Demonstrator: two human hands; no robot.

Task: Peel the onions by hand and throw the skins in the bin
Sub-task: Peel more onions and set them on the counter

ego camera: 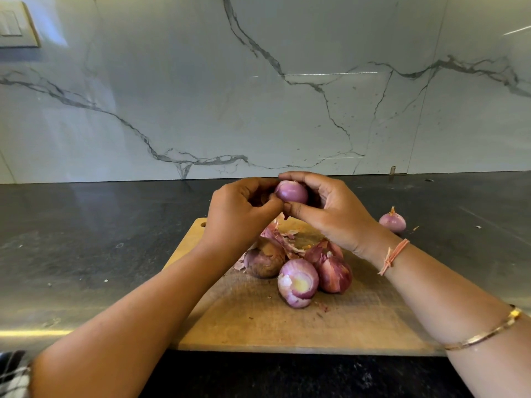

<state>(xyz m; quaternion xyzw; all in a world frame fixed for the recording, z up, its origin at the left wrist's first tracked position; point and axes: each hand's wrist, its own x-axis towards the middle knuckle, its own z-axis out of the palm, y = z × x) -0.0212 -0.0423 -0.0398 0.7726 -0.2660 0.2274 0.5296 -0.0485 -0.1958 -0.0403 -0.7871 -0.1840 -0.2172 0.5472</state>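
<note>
A smooth purple onion (290, 191) is held up over the far end of the wooden cutting board (287, 326). My right hand (327, 208) cups it from the right, and my left hand (241, 214) pinches at its left side with thumb and fingers. On the board lie a peeled onion (298, 282), an onion with dry red skin (334, 272) and a brownish unpeeled onion (265, 261). Loose skins (275, 232) are heaped behind them. No bin is in view.
Another onion (392, 221) sits on the dark countertop (100, 254) to the right of the board. A marble backsplash (258, 96) rises behind, with a switch plate (15, 27) at the upper left. Small skin scraps dot the counter.
</note>
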